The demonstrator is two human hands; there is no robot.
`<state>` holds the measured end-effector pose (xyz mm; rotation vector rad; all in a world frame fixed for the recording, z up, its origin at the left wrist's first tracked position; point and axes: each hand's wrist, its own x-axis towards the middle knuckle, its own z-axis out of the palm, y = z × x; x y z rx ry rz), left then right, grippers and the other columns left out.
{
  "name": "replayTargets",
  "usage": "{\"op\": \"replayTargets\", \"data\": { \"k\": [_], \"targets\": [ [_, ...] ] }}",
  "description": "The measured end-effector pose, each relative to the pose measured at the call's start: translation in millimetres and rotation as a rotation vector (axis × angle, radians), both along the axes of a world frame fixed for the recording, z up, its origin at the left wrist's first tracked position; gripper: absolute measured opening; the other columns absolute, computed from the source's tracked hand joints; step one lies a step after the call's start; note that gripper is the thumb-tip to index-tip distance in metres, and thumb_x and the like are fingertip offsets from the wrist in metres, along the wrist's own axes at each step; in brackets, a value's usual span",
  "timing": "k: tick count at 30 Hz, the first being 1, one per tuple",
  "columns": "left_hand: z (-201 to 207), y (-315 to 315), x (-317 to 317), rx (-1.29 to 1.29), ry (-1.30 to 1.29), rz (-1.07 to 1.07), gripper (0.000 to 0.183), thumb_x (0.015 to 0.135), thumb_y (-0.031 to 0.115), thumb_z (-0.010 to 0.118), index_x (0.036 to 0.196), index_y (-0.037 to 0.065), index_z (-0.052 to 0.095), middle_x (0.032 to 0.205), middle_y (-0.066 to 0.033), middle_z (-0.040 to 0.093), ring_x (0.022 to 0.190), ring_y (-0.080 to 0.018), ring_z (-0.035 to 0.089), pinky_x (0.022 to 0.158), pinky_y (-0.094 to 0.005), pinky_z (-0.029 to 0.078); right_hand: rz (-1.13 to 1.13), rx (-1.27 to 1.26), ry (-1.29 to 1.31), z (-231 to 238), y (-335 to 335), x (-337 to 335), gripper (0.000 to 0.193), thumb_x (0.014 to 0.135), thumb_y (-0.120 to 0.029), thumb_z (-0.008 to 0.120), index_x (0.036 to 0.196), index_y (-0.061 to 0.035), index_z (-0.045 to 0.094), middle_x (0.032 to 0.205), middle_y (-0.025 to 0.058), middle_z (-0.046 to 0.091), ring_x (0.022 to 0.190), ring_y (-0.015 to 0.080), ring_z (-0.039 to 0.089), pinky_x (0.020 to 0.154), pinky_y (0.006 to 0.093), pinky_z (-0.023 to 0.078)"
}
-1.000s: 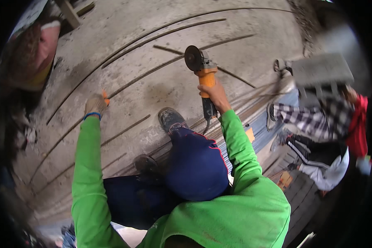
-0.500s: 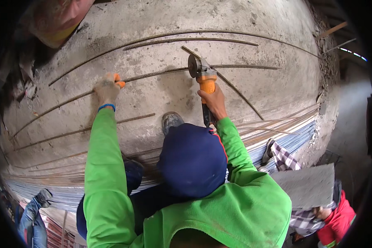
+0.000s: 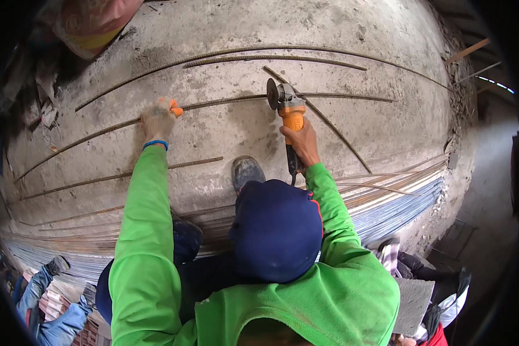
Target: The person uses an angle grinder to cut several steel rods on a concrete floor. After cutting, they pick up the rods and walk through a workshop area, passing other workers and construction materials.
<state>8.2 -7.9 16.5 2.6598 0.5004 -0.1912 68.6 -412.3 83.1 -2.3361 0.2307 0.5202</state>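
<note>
My left hand [image 3: 157,122], in a greyish glove with orange fingertips, is closed around a long ribbed steel rebar [image 3: 219,102] lying across the concrete floor. My right hand [image 3: 303,140], bare, grips the body of an orange angle grinder [image 3: 294,120]. Its thin dark disc [image 3: 272,94] stands upright at the rebar, to the right of my left hand. Whether the disc touches the steel I cannot tell; no sparks show. A shorter bar [image 3: 340,135] runs slantwise under the grinder head and the rebar.
Two more rebars [image 3: 282,57] lie beyond, another [image 3: 196,163] nearer. Bundled steel rods [image 3: 398,205] lie along the near side. My navy-clad knee [image 3: 279,230] and boot [image 3: 247,171] are between my arms. A person holds a grey slab [image 3: 412,305] at lower right; jeans-clad legs [image 3: 63,323] show at lower left.
My hands keep their holds on rebar and grinder while the view shifts slightly. The person with the grey slab has moved lower in the picture, and more of the jeans-clad legs shows.
</note>
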Motion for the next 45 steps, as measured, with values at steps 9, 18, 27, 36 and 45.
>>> {"op": "replayTargets", "data": {
  "k": [9,18,27,36,45],
  "targets": [
    [5.0,-2.2,3.8,0.103,0.118,-0.018,0.022,0.087,0.028,0.076,0.102,0.011,0.075,0.108,-0.0075,0.073,0.099,-0.0283,0.068,0.082,-0.0435,0.054,-0.040,0.005,-0.010,-15.6,1.2,-12.8,0.047,0.077,-0.031,0.079,0.105,0.0019,0.061,0.085,0.0116,0.068,0.071,0.0201,0.066,0.065,0.0338,0.053],
    [7.8,-16.6,16.7,0.081,0.068,-0.055,0.021,0.085,0.029,0.077,0.096,0.012,0.074,0.106,-0.0085,0.072,0.095,-0.0286,0.068,0.079,-0.0436,0.053,-0.015,-0.030,-0.066,-20.8,-15.3,-10.1,0.046,0.078,-0.030,0.079,0.106,0.0023,0.061,0.086,0.0120,0.069,0.072,0.0204,0.066,0.065,0.0345,0.053],
    [2.8,-13.2,0.1,-0.036,0.222,0.109,0.025,0.095,0.031,0.061,0.102,0.011,0.075,0.105,-0.0109,0.073,0.095,-0.0273,0.069,0.085,-0.0431,0.053,0.290,0.212,-0.163,6.7,21.6,-10.1,0.050,0.089,-0.034,0.070,0.124,0.0010,0.061,0.114,0.0157,0.068,0.102,0.0284,0.065,0.090,0.0385,0.051],
    [9.7,-5.3,-6.6,0.144,0.384,0.026,0.044,0.096,0.044,0.060,0.123,0.010,0.071,0.131,-0.0135,0.067,0.119,-0.0334,0.063,0.100,-0.0503,0.046,0.270,0.103,-0.183,-26.7,15.3,-6.1,0.048,0.094,-0.032,0.064,0.130,0.0000,0.059,0.124,0.0158,0.064,0.114,0.0298,0.061,0.098,0.0404,0.048],
    [-14.9,0.1,32.7,0.052,0.387,0.100,0.036,0.093,0.041,0.065,0.113,0.011,0.072,0.116,-0.0098,0.069,0.108,-0.0283,0.064,0.095,-0.0525,0.046,0.425,0.219,-0.325,-54.3,-29.2,-1.7,0.047,0.100,-0.031,0.058,0.136,-0.0011,0.057,0.134,0.0160,0.061,0.126,0.0312,0.057,0.105,0.0424,0.044]
  ]
}}
